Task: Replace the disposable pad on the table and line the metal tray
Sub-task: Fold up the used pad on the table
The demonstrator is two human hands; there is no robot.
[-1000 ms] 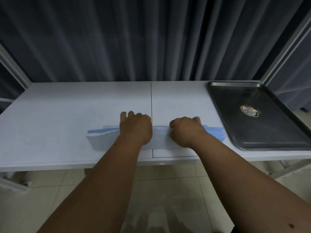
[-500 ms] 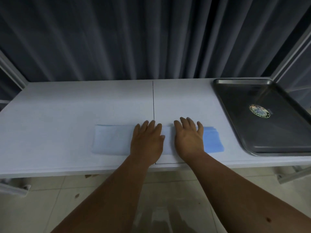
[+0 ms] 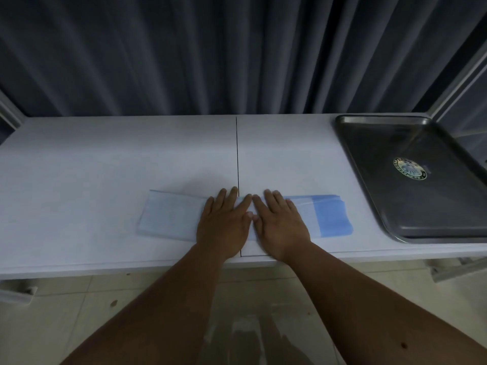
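On the white table, near its front edge and about midway along its width, a folded disposable pad lies flat as a long strip running left to right. Its left and middle portions show a pale, whitish-blue face; its right end shows a stronger blue layer, with several layer edges visible at that end. Both hands rest on the middle of the strip, palms down. Left hand: fingers straight and slightly spread, pressed flat onto the pad, fingertips reaching the pad's far edge. Right hand: same posture, fingers straight and laid flat on the pad. The two hands sit side by side, with index fingers and thumbs touching or very nearly touching above the dark seam that divides the table top into two panels. Neither hand curls around or pinches any part of the pad. Both bare forearms extend from the lower frame across the table's front edge. At the right end of the table, well apart from the pad, a metal tray lies flat with its rim resting on the surface; its right side runs out of view. A round sticker sits on the tray floor; its lettering is too small to read. The tray floor otherwise shows bare metal. Behind the table hangs a dark pleated curtain. Below the table edge, pale floor tiles are visible.
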